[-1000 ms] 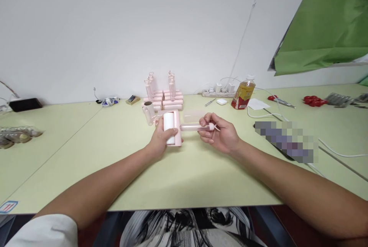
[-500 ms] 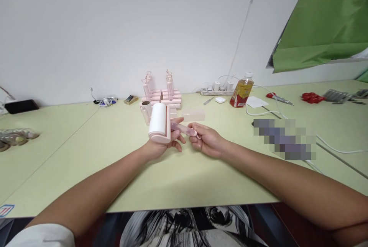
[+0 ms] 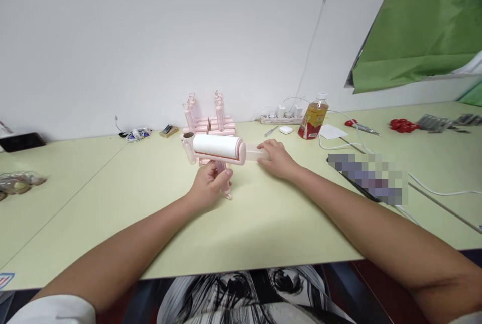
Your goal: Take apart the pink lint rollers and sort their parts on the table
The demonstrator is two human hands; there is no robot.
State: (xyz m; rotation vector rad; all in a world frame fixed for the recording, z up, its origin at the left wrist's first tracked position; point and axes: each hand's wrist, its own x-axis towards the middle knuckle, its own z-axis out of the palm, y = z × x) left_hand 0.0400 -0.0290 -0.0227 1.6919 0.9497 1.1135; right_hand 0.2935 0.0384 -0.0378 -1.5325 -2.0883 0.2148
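Observation:
A pink lint roller with a white paper roll is upright above the table, its roll lying crosswise on top. My left hand is wrapped round its handle, and the loop end of the handle pokes out below the fingers. At the right end of a translucent pink cover on the table, my right hand has its thumb and fingers around the edge. The lint roller hides the cover's left end.
Behind stand several more pink lint rollers, with a loose one at their left. Further right are a power strip, a drink bottle, white cables and a blurred-out dark object. Left lies a coiled cable.
My right hand has let go of the lint roller's handle and moved back to the cover. My left hand has turned the lint roller so its roll lies crosswise and its handle points down.

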